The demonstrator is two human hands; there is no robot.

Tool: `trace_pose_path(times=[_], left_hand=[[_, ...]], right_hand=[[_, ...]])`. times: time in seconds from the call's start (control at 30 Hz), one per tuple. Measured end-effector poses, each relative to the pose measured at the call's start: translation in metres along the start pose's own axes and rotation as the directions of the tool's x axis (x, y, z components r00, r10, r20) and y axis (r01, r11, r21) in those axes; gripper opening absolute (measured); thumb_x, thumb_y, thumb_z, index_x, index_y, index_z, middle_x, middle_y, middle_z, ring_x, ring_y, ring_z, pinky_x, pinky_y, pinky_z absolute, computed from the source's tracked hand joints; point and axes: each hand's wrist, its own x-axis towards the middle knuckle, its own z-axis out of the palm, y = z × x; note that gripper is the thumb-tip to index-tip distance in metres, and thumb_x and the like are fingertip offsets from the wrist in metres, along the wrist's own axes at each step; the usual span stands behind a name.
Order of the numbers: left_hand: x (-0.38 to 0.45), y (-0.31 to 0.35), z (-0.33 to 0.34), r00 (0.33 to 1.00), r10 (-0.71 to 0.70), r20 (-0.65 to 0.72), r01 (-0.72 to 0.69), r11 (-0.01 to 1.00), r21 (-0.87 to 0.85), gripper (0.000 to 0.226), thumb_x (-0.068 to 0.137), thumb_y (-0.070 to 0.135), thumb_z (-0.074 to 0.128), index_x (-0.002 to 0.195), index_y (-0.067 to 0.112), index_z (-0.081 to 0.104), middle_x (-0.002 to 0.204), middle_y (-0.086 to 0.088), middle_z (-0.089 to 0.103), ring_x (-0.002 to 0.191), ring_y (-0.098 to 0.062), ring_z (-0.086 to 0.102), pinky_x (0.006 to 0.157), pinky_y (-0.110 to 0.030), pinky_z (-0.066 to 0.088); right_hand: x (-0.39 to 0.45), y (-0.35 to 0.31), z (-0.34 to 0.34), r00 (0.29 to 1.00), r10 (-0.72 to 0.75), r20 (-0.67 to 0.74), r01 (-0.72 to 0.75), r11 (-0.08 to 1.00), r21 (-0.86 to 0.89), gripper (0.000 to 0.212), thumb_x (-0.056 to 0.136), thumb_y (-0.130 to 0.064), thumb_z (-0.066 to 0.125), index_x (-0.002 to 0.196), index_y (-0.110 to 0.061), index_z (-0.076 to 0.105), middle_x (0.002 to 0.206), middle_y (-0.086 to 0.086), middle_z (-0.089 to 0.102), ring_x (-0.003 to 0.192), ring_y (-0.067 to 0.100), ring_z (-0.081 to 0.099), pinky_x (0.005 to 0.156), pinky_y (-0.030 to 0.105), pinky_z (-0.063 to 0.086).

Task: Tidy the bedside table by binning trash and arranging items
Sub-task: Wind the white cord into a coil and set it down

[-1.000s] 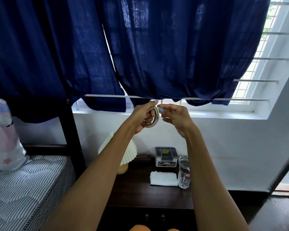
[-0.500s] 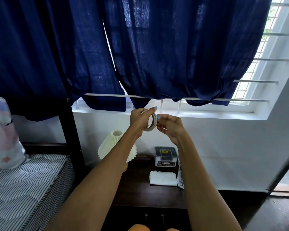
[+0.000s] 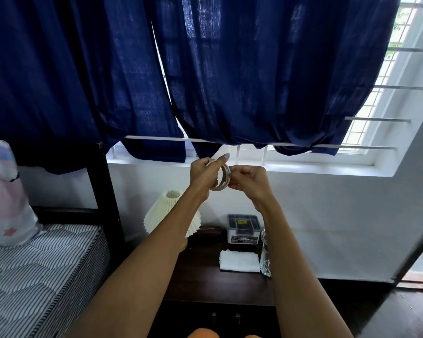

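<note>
Holding a coiled cord [image 3: 222,178] up in front of the windowsill [image 3: 303,170], both hands work at it well above the table [image 3: 205,281]. Left hand [image 3: 204,178] is wrapped around the coil's left side w/ one finger stretched up over the top; right hand [image 3: 248,181] is clenched, pinching the coil's right edge — the two hands nearly touch.

On the table below: a pleated lamp [image 3: 161,215] at the back left, partly behind the left forearm; a grey box [image 3: 243,228] at the back, centre; a folded white cloth [image 3: 239,261] in front of the box; a clear glass [image 3: 265,259] just right of the cloth, half hidden by the right forearm. A dark flat item sits btwn lamp and box — can't tell what.

Blue curtains [image 3: 205,69] hang above. Striped mattress [image 3: 34,276] and a pillow [image 3: 5,196] at left.
</note>
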Motion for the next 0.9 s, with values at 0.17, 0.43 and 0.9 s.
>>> trace_pose_path(times=[0.17, 0.43, 0.9], left_hand=[[-0.003, -0.003, 0.001, 0.998, -0.035, 0.05, 0.035, 0.999, -0.005, 0.04, 0.066, 0.03, 0.082, 0.054, 0.016, 0.047, 0.037, 0.009, 0.036, 0.036, -0.009, 0.031, 0.04, -0.02, 0.03], [-0.004, -0.006, -0.002, 0.992, -0.07, 0.108, 0.071, 0.997, -0.011, 0.014, 0.074, 0.007, 0.071, 0.071, 0.008, 0.057, 0.054, -0.002, 0.041, 0.046, -0.012, 0.036, 0.041, -0.018, 0.033], [-0.006, -0.013, 0.0, 0.994, -0.038, 0.099, 0.042, 0.999, -0.034, 0.026, 0.069, 0.018, 0.081, 0.084, 0.003, 0.065, 0.069, -0.009, 0.05, 0.042, -0.008, 0.036, 0.045, -0.021, 0.033]], right_hand=[[0.002, 0.0, 0.008, 0.985, -0.16, -0.057, 0.128, 0.922, -0.366, 0.013, 0.078, -0.005, 0.06, 0.081, 0.0, 0.072, 0.067, 0.007, 0.067, 0.061, 0.016, 0.059, 0.069, 0.035, 0.054], [0.006, 0.003, 0.006, 0.976, -0.214, -0.035, 0.164, 0.833, -0.528, 0.014, 0.08, -0.008, 0.063, 0.088, -0.002, 0.072, 0.08, 0.016, 0.073, 0.078, 0.03, 0.067, 0.074, 0.036, 0.053], [0.005, 0.015, 0.016, 0.969, -0.232, -0.084, 0.136, 0.786, -0.602, 0.017, 0.092, -0.002, 0.045, 0.1, 0.005, 0.059, 0.098, 0.023, 0.06, 0.084, 0.03, 0.055, 0.068, 0.03, 0.037]])
